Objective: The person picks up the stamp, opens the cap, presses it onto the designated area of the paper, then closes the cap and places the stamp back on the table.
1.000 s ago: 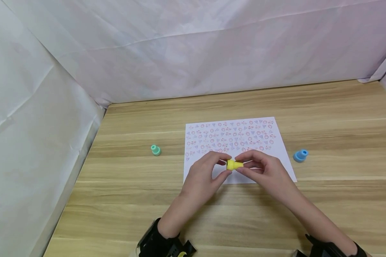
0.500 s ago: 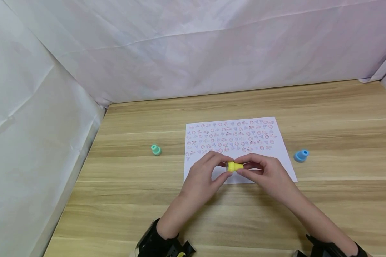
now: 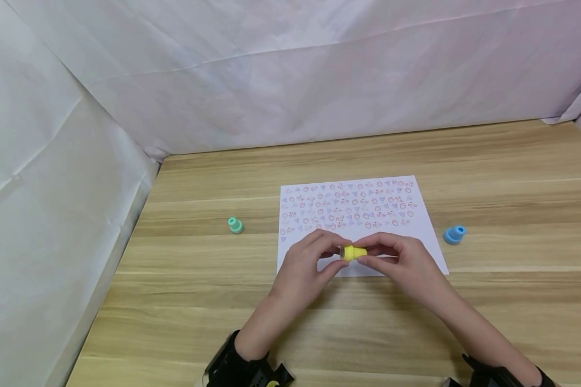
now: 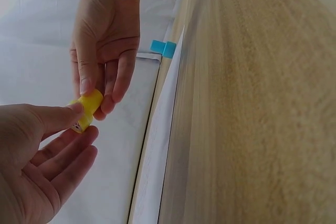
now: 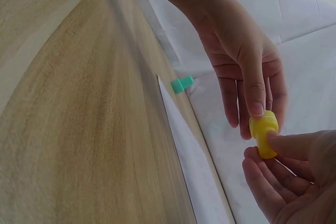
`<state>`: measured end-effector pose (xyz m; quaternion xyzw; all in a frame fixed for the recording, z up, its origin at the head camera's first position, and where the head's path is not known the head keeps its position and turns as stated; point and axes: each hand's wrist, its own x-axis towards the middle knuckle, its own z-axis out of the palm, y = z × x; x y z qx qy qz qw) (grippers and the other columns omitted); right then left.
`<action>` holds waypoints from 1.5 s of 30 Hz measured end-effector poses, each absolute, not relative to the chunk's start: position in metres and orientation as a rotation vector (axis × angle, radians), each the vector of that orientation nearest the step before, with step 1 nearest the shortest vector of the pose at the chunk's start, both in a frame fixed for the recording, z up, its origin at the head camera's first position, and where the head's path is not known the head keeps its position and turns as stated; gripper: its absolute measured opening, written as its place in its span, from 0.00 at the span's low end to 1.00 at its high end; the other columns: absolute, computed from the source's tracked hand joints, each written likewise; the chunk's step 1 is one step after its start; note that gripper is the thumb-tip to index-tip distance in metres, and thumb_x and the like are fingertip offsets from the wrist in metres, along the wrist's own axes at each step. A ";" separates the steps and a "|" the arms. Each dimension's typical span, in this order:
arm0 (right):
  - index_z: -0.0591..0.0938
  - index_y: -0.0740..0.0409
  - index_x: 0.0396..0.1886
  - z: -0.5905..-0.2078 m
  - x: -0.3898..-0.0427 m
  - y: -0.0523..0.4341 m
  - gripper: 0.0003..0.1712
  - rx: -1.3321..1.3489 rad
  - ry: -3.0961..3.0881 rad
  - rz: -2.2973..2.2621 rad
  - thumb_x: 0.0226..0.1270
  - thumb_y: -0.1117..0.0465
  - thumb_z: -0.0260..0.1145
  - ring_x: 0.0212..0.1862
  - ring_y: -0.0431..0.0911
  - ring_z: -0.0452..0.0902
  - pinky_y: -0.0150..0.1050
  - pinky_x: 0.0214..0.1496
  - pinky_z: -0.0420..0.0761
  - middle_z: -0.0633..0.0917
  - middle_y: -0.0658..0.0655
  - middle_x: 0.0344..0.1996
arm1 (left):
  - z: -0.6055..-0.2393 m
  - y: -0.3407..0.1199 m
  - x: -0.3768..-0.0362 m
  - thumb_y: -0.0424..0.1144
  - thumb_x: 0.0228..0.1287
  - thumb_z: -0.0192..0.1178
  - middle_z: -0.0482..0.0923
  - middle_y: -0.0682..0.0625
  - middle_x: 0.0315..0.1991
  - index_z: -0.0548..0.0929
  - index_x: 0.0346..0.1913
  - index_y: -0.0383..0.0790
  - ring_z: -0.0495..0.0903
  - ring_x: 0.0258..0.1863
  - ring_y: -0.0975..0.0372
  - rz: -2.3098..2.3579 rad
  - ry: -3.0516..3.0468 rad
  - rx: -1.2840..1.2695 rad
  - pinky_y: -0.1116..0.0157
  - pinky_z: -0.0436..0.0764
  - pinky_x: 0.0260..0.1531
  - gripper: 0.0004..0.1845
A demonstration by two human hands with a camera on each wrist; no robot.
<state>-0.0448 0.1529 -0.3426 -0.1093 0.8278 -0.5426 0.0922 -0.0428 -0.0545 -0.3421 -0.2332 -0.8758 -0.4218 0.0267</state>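
Note:
A small yellow stamp [image 3: 352, 252] lies sideways in the air between both hands, above the lower part of a white paper sheet [image 3: 431, 255]. Thumb and fingers of my left hand [image 3: 302, 266] pinch its wide end. At the narrow handle end, my right hand [image 3: 406, 260] pinches with thumb and forefinger. The left wrist view shows small dark marks on the end face of the stamp [image 4: 83, 121], partly hidden by the left thumb. From the right wrist, the stamp [image 5: 264, 132] appears with its wide end up. Rows of small red and purple prints cover the sheet's upper part.
A green stamp [image 3: 235, 225] stands on the wooden table [image 3: 184, 301] left of the sheet. To the sheet's right is a blue stamp [image 3: 454, 234]. White cloth [image 3: 290, 102] hangs behind the table and along its left side.
Both hands stay at the stamp. It has shifted slightly down and tilted a little, and more of its pale wide end shows at the left fingertips.

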 end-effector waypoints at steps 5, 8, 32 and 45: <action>0.86 0.57 0.47 -0.344 -0.045 0.153 0.12 -0.351 2.460 -1.604 0.64 0.62 0.72 0.43 0.35 0.84 0.29 0.48 0.87 0.89 0.55 0.44 | -0.343 -0.056 -0.043 0.34 0.58 0.71 0.83 0.53 0.45 0.85 0.49 0.42 0.86 0.44 0.66 -1.349 -2.683 -0.719 0.77 0.83 0.50 0.15; 0.87 0.56 0.46 -0.344 -0.045 0.155 0.11 -0.355 2.490 -1.592 0.64 0.62 0.71 0.42 0.34 0.84 0.27 0.47 0.87 0.89 0.55 0.44 | -0.340 -0.058 -0.042 0.34 0.60 0.70 0.83 0.53 0.46 0.85 0.49 0.43 0.86 0.45 0.66 -1.353 -2.706 -0.676 0.77 0.83 0.50 0.14; 0.85 0.56 0.52 -0.348 -0.045 0.181 0.14 -0.310 2.527 -1.592 0.67 0.61 0.69 0.45 0.32 0.85 0.23 0.46 0.84 0.87 0.52 0.47 | -0.330 -0.113 -0.044 0.31 0.55 0.74 0.84 0.52 0.48 0.86 0.50 0.45 0.87 0.44 0.61 -1.295 -2.656 -0.340 0.67 0.87 0.48 0.19; 0.84 0.54 0.52 -0.347 -0.053 0.167 0.13 -0.379 2.452 -1.654 0.68 0.62 0.68 0.44 0.35 0.86 0.25 0.47 0.85 0.85 0.46 0.46 | -0.336 -0.126 -0.040 0.29 0.54 0.74 0.84 0.50 0.48 0.86 0.49 0.43 0.87 0.43 0.61 -1.328 -2.596 -0.344 0.68 0.87 0.47 0.19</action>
